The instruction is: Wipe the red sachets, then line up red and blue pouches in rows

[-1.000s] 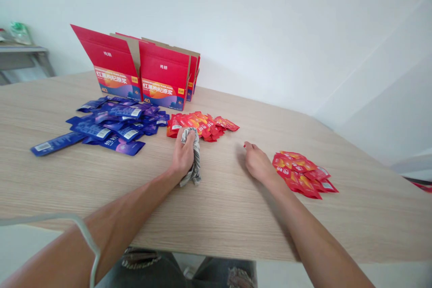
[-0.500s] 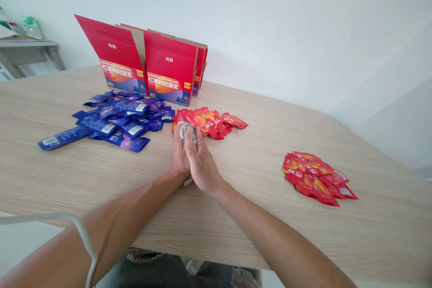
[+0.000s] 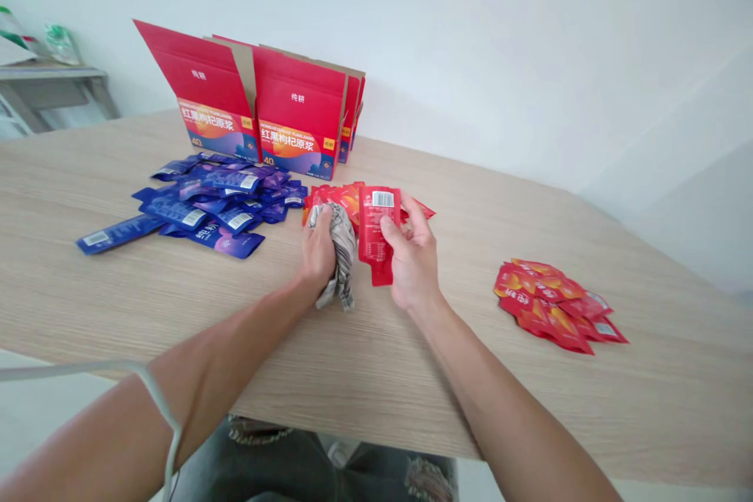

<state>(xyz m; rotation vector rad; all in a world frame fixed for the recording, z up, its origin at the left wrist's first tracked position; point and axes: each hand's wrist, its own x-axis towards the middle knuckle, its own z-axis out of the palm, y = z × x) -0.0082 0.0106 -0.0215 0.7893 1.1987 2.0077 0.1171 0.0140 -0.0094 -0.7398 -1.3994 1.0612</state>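
Note:
My left hand (image 3: 318, 251) is closed around a crumpled grey cloth (image 3: 341, 255) that rests on the wooden table (image 3: 382, 361). Right beside it my right hand (image 3: 413, 259) grips a red sachet (image 3: 377, 231), held upright with its barcode side facing me. Both hands hover just in front of a heap of red sachets (image 3: 338, 200) near the table's middle. The cloth and the held sachet nearly touch.
A pile of blue sachets (image 3: 205, 204) lies to the left. Red cartons with raised flaps (image 3: 264, 114) stand behind the piles. A second heap of red sachets (image 3: 556, 304) lies at the right. A grey shelf (image 3: 52, 90) stands at the far left by the wall.
My right hand left the table near the right heap, reached over to the middle heap beside my left hand, and has come up holding one red sachet. The left hand kept the cloth.

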